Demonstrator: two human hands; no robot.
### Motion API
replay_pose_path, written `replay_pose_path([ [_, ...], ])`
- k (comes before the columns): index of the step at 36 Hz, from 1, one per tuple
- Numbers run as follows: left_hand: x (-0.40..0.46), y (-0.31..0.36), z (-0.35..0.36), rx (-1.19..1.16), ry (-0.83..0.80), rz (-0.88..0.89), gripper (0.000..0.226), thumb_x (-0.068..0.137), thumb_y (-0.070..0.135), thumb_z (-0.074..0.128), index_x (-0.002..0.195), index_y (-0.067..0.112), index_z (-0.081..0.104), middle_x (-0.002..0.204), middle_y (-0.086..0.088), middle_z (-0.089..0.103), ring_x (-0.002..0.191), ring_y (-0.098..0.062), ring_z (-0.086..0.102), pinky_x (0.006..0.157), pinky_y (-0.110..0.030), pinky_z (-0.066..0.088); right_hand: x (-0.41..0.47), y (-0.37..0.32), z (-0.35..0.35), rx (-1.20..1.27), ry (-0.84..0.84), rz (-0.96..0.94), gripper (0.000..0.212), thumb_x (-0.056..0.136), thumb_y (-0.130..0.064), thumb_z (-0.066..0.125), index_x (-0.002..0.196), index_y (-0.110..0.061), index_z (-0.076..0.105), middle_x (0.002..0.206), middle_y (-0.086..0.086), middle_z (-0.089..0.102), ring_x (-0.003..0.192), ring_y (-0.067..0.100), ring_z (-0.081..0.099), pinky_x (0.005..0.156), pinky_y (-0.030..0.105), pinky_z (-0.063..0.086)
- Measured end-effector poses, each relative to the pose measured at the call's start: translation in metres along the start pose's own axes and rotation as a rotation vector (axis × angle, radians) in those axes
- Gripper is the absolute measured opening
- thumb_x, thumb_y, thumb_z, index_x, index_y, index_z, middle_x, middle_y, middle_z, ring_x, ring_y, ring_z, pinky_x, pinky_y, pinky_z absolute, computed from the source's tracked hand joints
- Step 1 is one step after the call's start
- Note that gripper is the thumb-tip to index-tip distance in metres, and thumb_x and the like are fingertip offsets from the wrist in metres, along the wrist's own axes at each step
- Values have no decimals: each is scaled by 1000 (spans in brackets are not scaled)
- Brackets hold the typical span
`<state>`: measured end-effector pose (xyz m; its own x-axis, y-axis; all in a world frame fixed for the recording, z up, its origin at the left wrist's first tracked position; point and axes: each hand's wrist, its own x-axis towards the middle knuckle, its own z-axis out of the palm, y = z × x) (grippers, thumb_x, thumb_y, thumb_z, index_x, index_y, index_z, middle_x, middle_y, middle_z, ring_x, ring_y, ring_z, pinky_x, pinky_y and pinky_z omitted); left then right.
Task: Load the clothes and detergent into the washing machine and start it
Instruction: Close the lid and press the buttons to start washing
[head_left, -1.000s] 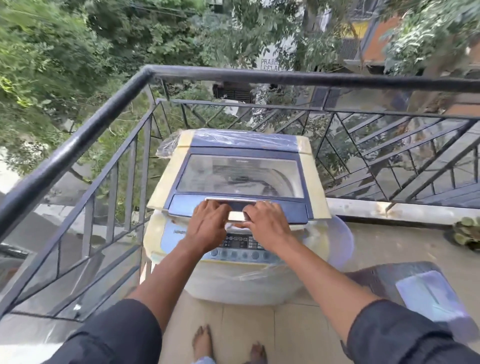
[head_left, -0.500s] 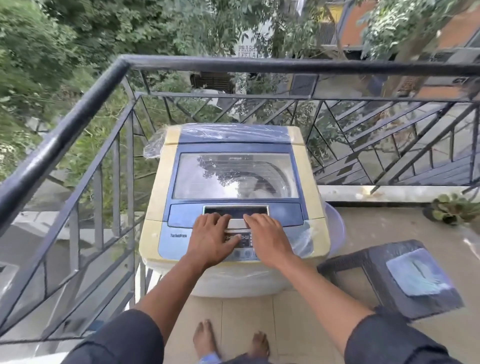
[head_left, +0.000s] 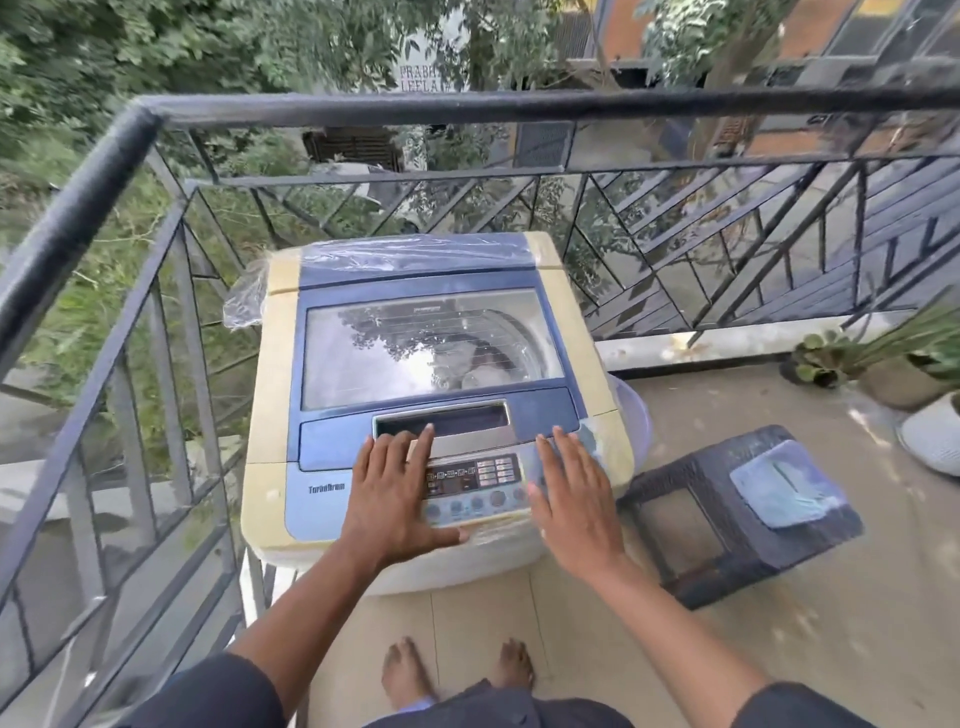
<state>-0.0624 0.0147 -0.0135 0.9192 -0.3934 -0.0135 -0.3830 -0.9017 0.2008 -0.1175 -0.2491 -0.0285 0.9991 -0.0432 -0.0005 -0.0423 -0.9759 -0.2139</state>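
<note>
Resting flat, open-fingered: both hands' grip on washing machine (head_left: 436, 364), railed balcony (head_left: 363, 106).

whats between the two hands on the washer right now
In the head view, the control panel, with its display and row of round buttons, lies between the left hand and the right hand.

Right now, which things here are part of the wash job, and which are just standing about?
Job: washing machine, its closed lid, control panel, left hand, right hand.
Standing about: stool, potted plants, railing.
</note>
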Motion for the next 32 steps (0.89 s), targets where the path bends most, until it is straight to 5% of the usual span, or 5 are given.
replay_pose_path([
  [9,-1,1,-2,5,17,4,150,50,105,56,167,14,29,143,-10,47,139,-38,43,130,-56,17,-19,18,-2,-44,-27,21,64,110,-46,29,165,-18,17,174,7,9,161,25,8,130,43,17],
  [22,-4,2,-4,1,46,5,147,52,102,59,167,15,29,145,-10,46,140,-36,40,130,-56,17,-42,22,0,-29,52,2,61,107,-40,38,163,-18,28,169,13,26,157,31,24,126,47,28],
  [32,-4,3,-4,0,37,-4,146,54,102,61,167,15,28,146,-10,45,140,-37,41,130,-56,17,-38,11,-7,-21,7,88,65,105,-53,31,163,-25,28,168,10,28,155,30,27,125,47,27],
])
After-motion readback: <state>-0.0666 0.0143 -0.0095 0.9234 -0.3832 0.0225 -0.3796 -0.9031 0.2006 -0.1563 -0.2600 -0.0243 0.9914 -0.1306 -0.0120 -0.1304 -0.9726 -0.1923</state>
